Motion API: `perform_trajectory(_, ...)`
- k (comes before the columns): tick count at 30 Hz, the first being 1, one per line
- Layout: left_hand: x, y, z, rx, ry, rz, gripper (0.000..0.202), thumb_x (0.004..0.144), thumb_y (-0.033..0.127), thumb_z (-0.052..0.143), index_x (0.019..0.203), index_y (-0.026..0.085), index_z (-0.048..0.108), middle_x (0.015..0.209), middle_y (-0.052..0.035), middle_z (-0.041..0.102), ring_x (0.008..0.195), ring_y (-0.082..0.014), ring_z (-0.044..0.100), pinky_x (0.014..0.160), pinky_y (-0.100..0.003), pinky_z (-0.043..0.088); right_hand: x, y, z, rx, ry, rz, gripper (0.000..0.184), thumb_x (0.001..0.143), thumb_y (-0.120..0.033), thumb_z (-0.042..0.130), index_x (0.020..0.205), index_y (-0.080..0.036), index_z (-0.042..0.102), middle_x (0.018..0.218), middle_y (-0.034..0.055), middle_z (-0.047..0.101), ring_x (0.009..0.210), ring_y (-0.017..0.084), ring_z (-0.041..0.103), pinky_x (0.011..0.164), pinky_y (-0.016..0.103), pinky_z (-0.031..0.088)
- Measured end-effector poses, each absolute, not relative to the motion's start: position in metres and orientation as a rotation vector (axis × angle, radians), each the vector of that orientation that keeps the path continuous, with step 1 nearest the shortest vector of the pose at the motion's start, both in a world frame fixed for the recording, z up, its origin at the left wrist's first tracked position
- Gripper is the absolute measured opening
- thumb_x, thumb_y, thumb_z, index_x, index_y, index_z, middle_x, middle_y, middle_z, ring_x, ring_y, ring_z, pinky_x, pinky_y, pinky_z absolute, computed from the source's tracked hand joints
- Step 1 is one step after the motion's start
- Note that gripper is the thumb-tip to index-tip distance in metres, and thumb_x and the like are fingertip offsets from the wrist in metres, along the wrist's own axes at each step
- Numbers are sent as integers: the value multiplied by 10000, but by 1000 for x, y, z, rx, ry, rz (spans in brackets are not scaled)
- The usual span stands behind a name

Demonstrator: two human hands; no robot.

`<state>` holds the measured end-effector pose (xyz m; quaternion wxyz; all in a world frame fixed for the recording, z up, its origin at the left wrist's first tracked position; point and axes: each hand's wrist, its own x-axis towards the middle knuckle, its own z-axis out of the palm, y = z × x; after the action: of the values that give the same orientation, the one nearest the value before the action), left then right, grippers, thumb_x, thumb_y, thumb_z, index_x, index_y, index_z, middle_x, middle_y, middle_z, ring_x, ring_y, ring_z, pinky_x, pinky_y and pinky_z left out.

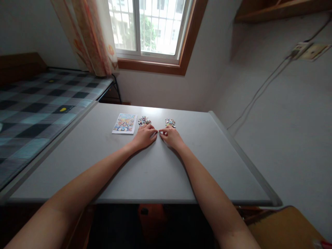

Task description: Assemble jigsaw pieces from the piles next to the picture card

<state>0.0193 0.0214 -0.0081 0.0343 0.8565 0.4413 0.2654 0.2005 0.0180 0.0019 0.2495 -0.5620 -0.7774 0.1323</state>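
Here, just right of the printed sheet point(125, 123) on the white table point(145, 173), a first heap of puzzle pieces point(144, 120) lies behind the left hand point(144, 136). Farther right of the sheet, its fingertips nearly meet those of the right hand point(171, 136) at a tiny item point(158, 131); whether either clamps it, I cannot tell. Farthest from the sheet, behind the right hand, lies a second heap point(170, 122).

The speck point(158, 131) between the fingers point(153, 130) is too small to identify, the shelf point(282, 14) cut off
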Motion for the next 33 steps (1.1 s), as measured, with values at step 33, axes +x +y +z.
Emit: perform_trajectory(33, 19, 20, -8, 2628, 1497, 666, 350, 876, 389, 470, 1139, 232, 640, 1211, -73, 583, 1130, -251, 501, 951, -405, 367, 199, 24, -7, -1491, -1991, 372, 290, 810, -189, 550, 1063, -133, 679, 786, 28, 536, 685, 123, 500, 785, 260, 431)
